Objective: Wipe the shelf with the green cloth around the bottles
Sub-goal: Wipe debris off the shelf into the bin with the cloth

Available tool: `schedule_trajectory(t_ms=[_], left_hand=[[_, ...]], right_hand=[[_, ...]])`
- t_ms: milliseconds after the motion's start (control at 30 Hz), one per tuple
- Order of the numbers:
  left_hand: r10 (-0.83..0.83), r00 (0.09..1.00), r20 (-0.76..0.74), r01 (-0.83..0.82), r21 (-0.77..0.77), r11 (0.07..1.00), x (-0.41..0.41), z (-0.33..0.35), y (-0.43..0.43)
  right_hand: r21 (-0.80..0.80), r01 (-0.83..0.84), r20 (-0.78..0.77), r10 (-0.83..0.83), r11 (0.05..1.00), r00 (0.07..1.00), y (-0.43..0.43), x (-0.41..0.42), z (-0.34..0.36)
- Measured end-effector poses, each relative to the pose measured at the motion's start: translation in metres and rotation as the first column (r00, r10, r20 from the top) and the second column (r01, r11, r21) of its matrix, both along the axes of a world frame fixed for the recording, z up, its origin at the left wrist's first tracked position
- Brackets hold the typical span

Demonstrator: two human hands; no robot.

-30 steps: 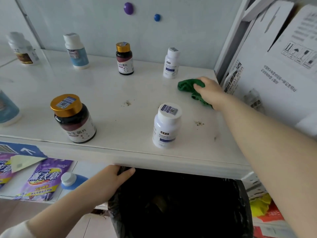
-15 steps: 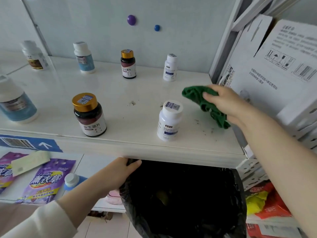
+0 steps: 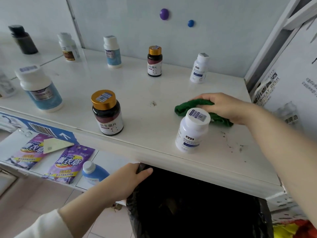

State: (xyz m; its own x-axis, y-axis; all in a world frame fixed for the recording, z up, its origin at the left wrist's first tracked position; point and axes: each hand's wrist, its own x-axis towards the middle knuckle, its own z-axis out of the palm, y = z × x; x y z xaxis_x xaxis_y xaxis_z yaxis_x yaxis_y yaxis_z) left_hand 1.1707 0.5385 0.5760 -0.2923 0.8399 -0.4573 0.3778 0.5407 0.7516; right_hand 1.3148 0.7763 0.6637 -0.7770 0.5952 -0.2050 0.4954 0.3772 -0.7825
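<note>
My right hand (image 3: 224,107) presses the bunched green cloth (image 3: 187,107) onto the white shelf (image 3: 154,93), just behind a white bottle (image 3: 192,130) near the front edge. A dark bottle with a gold cap (image 3: 107,113) stands to the left. Further back stand a small gold-capped bottle (image 3: 154,61) and a small white bottle (image 3: 199,68). Crumbs (image 3: 153,103) lie left of the cloth, and more specks (image 3: 233,143) lie on the right. My left hand (image 3: 130,177) grips the rim of a black bin bag (image 3: 197,208) under the shelf's front edge.
Several more bottles stand along the left of the shelf, among them a blue-labelled one (image 3: 40,91). A cardboard box (image 3: 291,83) stands against the right end. On a lower shelf lie purple packets (image 3: 68,162) and a blue bottle (image 3: 93,172).
My right hand has brought the cloth from the back right corner forward and left, down to just behind the front white bottle. My left hand keeps its hold on the bag.
</note>
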Motion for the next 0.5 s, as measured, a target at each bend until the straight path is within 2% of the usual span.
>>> schedule_trajectory(t_ms=[133, 200, 267, 333, 500], left_hand=[[0.017, 1.0, 0.014, -0.017, -0.002, 1.0, 0.001, 0.001, 0.001], [0.033, 0.999, 0.012, -0.033, -0.013, 0.999, 0.002, 0.002, 0.001], [0.049, 0.999, -0.001, -0.049, -0.034, 0.998, 0.002, 0.002, 0.002], [0.054, 0.999, -0.001, -0.054, -0.053, 0.997, 0.001, 0.002, 0.002], [0.063, 0.998, 0.023, -0.061, -0.044, 0.997, 0.0, 0.001, 0.002]], right_hand=[[-0.017, 0.092, -0.141, -0.093, 0.996, 0.986, 0.02, -0.026, 0.014], [0.092, 0.091, -0.16, -0.076, 0.992, 0.984, 0.027, -0.048, 0.015], [0.219, 0.037, -0.087, -0.018, 0.975, 0.996, 0.032, -0.071, 0.007], [0.257, -0.042, -0.027, 0.05, 0.966, 0.998, 0.032, -0.09, -0.002], [0.175, -0.288, 0.036, 0.287, 0.941, 0.957, 0.019, -0.103, -0.003]])
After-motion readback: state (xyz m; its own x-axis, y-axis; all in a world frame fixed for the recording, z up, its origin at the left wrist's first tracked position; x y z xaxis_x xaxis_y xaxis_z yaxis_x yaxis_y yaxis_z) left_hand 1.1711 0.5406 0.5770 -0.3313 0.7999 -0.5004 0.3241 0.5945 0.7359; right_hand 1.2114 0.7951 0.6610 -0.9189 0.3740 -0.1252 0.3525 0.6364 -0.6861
